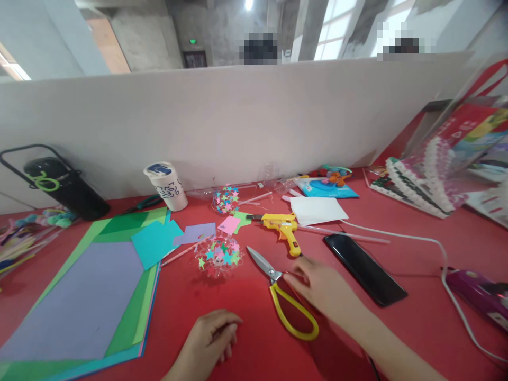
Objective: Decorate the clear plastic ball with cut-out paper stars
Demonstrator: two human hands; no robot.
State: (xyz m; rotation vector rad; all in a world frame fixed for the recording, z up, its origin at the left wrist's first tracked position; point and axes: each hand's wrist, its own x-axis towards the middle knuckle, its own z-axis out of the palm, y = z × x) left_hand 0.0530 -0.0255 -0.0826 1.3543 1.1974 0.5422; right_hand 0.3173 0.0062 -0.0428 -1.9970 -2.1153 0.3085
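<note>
A pair of scissors (294, 313) with yellow handles lies on the red table, blades pointing up and left. My right hand (317, 286) rests over the far handle, its fingers curled there and hiding most of that loop. Just beyond these fingertips is a yellow glue gun (282, 225), its nozzle facing left. My left hand (212, 338) hovers or rests near the front edge, fingers loosely curled in, with nothing visible in them. Ahead of it sits a clear plastic piece covered with star stickers (220, 255); a similar starry ball (226, 200) stands farther back.
Coloured paper sheets (79, 296) cover the left side, below a black bottle (67, 185) and a white tumbler (166, 185). A black phone (365, 269) and a purple glue gun (478, 296) with a white cord lie right. A white partition (238, 121) stands behind.
</note>
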